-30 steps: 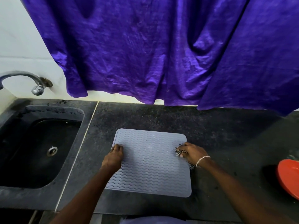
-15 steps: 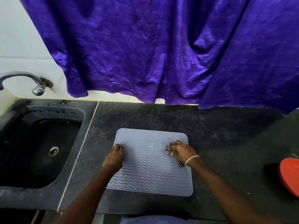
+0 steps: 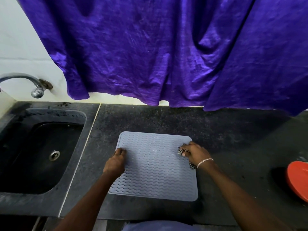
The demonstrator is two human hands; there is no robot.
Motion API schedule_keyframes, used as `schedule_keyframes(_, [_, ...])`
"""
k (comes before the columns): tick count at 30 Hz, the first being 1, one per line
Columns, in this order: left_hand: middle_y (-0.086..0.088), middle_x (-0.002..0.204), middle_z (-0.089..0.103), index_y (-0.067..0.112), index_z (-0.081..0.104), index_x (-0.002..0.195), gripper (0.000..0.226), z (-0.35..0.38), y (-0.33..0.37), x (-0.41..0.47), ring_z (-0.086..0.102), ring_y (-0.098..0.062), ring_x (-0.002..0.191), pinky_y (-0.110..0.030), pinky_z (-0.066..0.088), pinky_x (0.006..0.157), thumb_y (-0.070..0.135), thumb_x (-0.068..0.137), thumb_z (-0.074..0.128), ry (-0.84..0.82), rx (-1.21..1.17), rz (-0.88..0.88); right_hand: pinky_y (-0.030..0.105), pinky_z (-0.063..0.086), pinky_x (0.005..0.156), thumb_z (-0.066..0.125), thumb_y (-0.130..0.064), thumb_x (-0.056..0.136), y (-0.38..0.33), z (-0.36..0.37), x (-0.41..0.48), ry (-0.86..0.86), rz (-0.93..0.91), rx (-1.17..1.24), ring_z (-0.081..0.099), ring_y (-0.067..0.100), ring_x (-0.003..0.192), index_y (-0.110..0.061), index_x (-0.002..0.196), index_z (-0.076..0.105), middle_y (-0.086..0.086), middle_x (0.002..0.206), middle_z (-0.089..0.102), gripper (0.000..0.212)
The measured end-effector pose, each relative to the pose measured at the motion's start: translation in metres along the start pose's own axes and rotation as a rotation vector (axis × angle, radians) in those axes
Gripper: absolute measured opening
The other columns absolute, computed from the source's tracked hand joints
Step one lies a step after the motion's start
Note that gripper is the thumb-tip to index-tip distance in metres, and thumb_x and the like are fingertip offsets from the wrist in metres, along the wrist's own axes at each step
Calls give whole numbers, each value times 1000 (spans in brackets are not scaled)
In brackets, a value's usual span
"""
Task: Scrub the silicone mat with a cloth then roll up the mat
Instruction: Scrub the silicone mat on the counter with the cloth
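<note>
A grey-blue silicone mat with a wavy ridge pattern lies flat on the dark stone counter. My left hand presses down on the mat's left edge with curled fingers. My right hand grips a small black-and-white checked cloth and holds it against the mat near its far right edge. Most of the cloth is hidden under that hand; one end sticks out by my wrist.
A black sink with a drain is set into the counter at left, with a metal tap above it. A purple curtain hangs over the back wall. A red plate sits at the right edge.
My right hand slid the cloth left into the mat half a second ago, then back out to the right edge. My left hand has stayed in place.
</note>
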State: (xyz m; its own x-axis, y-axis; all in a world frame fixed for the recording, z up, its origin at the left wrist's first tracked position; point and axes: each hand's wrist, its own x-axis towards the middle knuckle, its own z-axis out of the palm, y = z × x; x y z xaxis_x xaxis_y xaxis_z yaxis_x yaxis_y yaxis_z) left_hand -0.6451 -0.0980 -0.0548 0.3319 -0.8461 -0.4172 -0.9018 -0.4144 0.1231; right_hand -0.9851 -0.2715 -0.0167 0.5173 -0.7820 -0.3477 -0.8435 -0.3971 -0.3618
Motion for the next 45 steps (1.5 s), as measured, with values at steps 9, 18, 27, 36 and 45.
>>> schedule_keyframes(9, [-3,165,16,23,24,156,78,2,-5,-1,54,-32,129,-41,52,98,11,87,57,12,-54,-12,35,49,102,63,-35,93,18,10,-11,11,64,24,56,21,126,-42,132,60,-4,138,54,39])
schedule_keyframes(18, [0,166,13,24,23,157,81,3,-7,-2,51,-28,133,-39,53,99,13,87,61,11,-104,-8,34,49,100,67,-34,90,22,5,-12,20,46,95,58,20,120,-39,129,64,-3,128,57,40])
schedule_keyframes(27, [0,166,11,24,21,158,86,2,-8,-3,55,-30,127,-41,55,94,13,84,63,-7,-100,-7,33,50,98,63,-33,94,17,34,-28,-39,-42,113,57,13,117,-42,135,59,-12,118,51,42])
schedule_keyframes(36, [-2,166,11,22,20,158,86,2,-7,-6,54,-32,130,-44,54,97,8,84,63,1,-85,-1,36,52,97,67,-34,88,21,14,-22,-3,7,-48,60,21,119,-44,128,61,-5,132,56,42])
schedule_keyframes(45, [0,166,11,25,19,158,88,0,-6,-8,52,-30,132,-41,54,97,12,85,65,4,-93,7,34,51,98,63,-30,92,-7,40,-20,-7,-45,51,59,17,119,-44,132,59,-8,125,54,42])
